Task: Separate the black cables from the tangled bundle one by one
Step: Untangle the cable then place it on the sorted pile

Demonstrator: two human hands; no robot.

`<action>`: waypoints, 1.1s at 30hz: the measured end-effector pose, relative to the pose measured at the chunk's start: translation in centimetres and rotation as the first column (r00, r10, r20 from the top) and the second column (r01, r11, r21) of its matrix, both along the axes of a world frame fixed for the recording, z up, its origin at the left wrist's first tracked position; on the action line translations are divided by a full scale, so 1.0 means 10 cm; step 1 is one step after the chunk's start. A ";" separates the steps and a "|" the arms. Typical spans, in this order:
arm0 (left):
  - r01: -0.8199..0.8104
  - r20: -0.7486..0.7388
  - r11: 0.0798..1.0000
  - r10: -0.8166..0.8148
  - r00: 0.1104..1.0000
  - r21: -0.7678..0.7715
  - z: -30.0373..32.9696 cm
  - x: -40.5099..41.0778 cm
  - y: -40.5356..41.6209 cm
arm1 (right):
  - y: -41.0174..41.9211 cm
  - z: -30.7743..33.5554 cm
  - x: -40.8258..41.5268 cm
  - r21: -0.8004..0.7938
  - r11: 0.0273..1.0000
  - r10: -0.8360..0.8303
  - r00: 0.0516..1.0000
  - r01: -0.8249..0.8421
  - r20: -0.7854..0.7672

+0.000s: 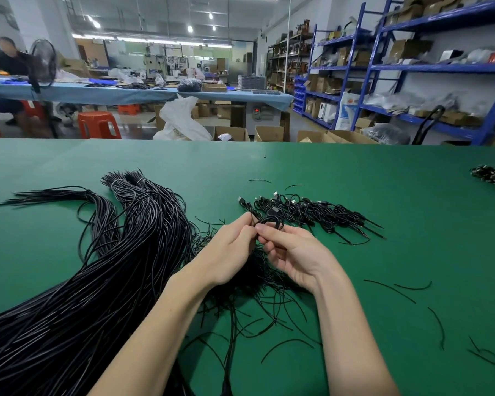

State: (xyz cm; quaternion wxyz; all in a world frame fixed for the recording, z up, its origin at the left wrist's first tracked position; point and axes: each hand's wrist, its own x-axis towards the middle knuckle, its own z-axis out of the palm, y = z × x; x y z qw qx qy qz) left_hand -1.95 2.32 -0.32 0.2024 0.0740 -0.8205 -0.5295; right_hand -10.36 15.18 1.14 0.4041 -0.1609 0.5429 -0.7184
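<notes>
Black cable is everywhere on the green table (355, 172): in the head view, the big bundle (103, 267) sweeps along the left side, and a row of finished coils (312, 214) lies just beyond the hands. Both hands meet above a loose tangle (252, 275) of thin strands. The left hand (229, 250) pinches a small coiled cable (270, 221) with curled fingers, and the right hand (295, 252) pinches the same coil from the other side, its fingers bent round the loop. The likely trouble, as I judge it, is the coil springing open if either pinch slackens, since the wire looks stiff. Its trailing end could also snag the strands under the wrists and drag several up together. Cut scraps (389, 288) at the right could get mixed in too.
</notes>
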 end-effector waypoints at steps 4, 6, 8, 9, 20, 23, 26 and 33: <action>0.027 -0.028 1.000 -0.026 0.999 0.015 0.00 0.00 0.01 | 0.01 0.00 0.00 0.014 1.000 -0.018 1.000 0.018 -0.023; 0.015 -0.047 0.998 -0.018 0.999 -0.056 -0.04 -0.02 -0.01 | -0.02 -0.01 0.01 0.023 0.999 -0.036 0.997 0.037 -0.065; -0.008 -0.064 0.997 0.004 0.998 -0.071 -0.06 -0.03 -0.03 | -0.04 -0.02 0.02 0.024 0.998 -0.056 0.992 0.059 -0.116; -0.016 -0.069 0.999 0.012 0.998 -0.049 -0.06 -0.03 -0.03 | -0.04 -0.02 0.02 0.008 0.998 -0.056 0.991 0.058 -0.122; 0.009 -0.124 0.998 -0.017 0.992 -0.068 0.00 -0.03 0.01 | 0.12 -0.07 -0.04 -0.115 0.992 0.053 0.996 -0.061 -0.068; -0.003 -0.149 0.998 -0.007 0.989 -0.062 0.03 -0.02 0.00 | 0.09 -0.06 -0.02 -0.070 0.995 0.067 0.992 -0.074 -0.104; -0.005 -0.145 0.999 -0.003 0.989 -0.052 0.03 -0.03 0.01 | 0.10 -0.07 -0.03 -0.086 0.994 0.056 0.992 -0.065 -0.112; 0.025 -0.100 1.000 -0.026 0.995 -0.015 0.05 0.00 0.00 | 0.08 -0.07 -0.03 -0.111 0.993 0.036 0.998 -0.042 -0.060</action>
